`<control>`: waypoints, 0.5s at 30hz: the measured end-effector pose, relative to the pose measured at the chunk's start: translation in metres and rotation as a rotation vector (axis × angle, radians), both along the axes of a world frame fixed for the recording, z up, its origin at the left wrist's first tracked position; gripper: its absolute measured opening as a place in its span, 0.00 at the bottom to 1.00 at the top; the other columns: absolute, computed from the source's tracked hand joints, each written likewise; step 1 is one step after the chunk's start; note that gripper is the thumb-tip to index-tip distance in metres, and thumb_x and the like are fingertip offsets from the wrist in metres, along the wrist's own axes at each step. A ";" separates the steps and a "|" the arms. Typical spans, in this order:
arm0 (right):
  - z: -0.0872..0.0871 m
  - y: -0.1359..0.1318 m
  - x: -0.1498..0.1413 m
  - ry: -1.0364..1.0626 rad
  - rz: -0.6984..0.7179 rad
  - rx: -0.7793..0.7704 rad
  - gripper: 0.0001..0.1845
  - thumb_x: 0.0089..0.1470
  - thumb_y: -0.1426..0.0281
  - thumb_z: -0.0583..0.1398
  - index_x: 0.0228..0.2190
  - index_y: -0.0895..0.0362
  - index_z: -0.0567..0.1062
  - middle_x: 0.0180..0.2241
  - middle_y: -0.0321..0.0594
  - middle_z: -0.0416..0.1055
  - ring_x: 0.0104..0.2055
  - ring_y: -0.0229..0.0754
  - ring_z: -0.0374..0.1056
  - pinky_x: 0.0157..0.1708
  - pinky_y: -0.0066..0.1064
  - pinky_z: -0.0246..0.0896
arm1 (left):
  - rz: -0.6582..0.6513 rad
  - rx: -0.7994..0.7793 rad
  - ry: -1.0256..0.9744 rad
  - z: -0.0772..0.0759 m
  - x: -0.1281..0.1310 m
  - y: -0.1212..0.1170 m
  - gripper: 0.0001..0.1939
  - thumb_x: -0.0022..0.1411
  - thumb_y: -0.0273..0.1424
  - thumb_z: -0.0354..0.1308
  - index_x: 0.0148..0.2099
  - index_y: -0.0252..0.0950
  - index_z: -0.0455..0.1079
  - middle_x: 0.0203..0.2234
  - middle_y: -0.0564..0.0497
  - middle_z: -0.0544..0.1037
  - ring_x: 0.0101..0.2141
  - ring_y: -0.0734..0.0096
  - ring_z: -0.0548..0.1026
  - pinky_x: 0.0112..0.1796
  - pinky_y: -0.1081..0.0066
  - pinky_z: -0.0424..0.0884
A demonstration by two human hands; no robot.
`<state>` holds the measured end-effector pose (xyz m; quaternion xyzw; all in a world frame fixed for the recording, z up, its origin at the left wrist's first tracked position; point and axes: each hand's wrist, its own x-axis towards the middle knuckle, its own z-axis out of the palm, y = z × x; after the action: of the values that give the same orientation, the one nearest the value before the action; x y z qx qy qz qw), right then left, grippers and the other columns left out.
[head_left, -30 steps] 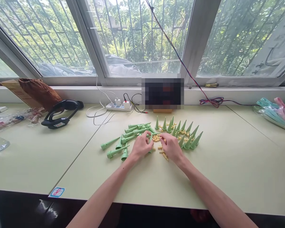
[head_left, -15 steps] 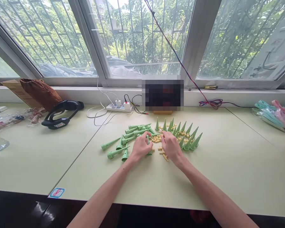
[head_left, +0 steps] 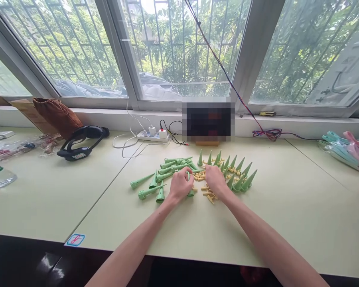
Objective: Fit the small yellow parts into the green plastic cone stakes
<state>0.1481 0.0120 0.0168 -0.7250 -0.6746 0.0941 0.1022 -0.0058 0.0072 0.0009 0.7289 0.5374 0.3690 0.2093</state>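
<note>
My left hand (head_left: 181, 185) is closed around an upright green plastic spike (head_left: 190, 193), whose base shows below the fingers. My right hand (head_left: 215, 179) is just to the right, its fingers bent down over small yellow T-shaped pegs (head_left: 200, 175). Its fingertips are hidden, so what it grips cannot be made out. More yellow pegs (head_left: 208, 194) lie on the table below that hand. Left of my left hand lies a loose pile of green spikes (head_left: 164, 174). Beyond and right of my right hand, several green spikes (head_left: 244, 175) stand point up, with yellow pegs among them.
Black headgear (head_left: 82, 145) and a brown pouch (head_left: 56, 115) are at the back left. A power strip (head_left: 154, 136) with cables stands near a blurred dark device (head_left: 208, 121). A clear bottle (head_left: 0, 177) is far left; bagged pastel items (head_left: 347, 147) lie far right.
The view has shifted slightly. My right hand's fingers have curled down more over the yellow pegs. My left hand keeps hold of the green spike.
</note>
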 end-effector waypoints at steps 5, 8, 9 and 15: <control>0.001 0.005 -0.004 -0.019 -0.014 -0.018 0.13 0.56 0.84 0.52 0.33 0.61 0.74 0.31 0.48 0.73 0.34 0.44 0.73 0.27 0.26 0.55 | -0.010 0.010 -0.001 -0.002 0.001 0.000 0.06 0.58 0.31 0.50 0.31 0.37 0.67 0.12 0.61 0.56 0.16 0.76 0.55 0.26 0.74 0.55; 0.003 0.006 -0.006 -0.031 -0.023 -0.031 0.12 0.56 0.83 0.52 0.32 0.61 0.74 0.31 0.48 0.73 0.35 0.45 0.74 0.28 0.26 0.56 | -0.016 -0.007 -0.008 -0.001 0.001 -0.001 0.06 0.59 0.31 0.50 0.32 0.37 0.67 0.12 0.61 0.56 0.16 0.76 0.55 0.25 0.74 0.55; 0.003 0.007 -0.006 -0.034 -0.024 -0.033 0.12 0.57 0.83 0.52 0.32 0.61 0.74 0.32 0.48 0.73 0.35 0.46 0.74 0.28 0.26 0.57 | -0.016 -0.012 -0.010 -0.001 0.002 -0.001 0.06 0.59 0.31 0.50 0.32 0.37 0.67 0.12 0.61 0.56 0.16 0.76 0.55 0.25 0.74 0.54; 0.006 0.010 -0.007 -0.049 -0.020 -0.043 0.13 0.56 0.84 0.51 0.33 0.61 0.74 0.32 0.48 0.73 0.35 0.45 0.74 0.29 0.26 0.57 | -0.017 -0.015 -0.012 0.001 0.002 -0.003 0.06 0.59 0.31 0.50 0.33 0.37 0.68 0.12 0.61 0.56 0.17 0.76 0.56 0.25 0.74 0.54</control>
<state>0.1415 0.0217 0.0232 -0.7359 -0.6674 0.0897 0.0708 -0.0036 0.0042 0.0018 0.7297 0.5327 0.3674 0.2212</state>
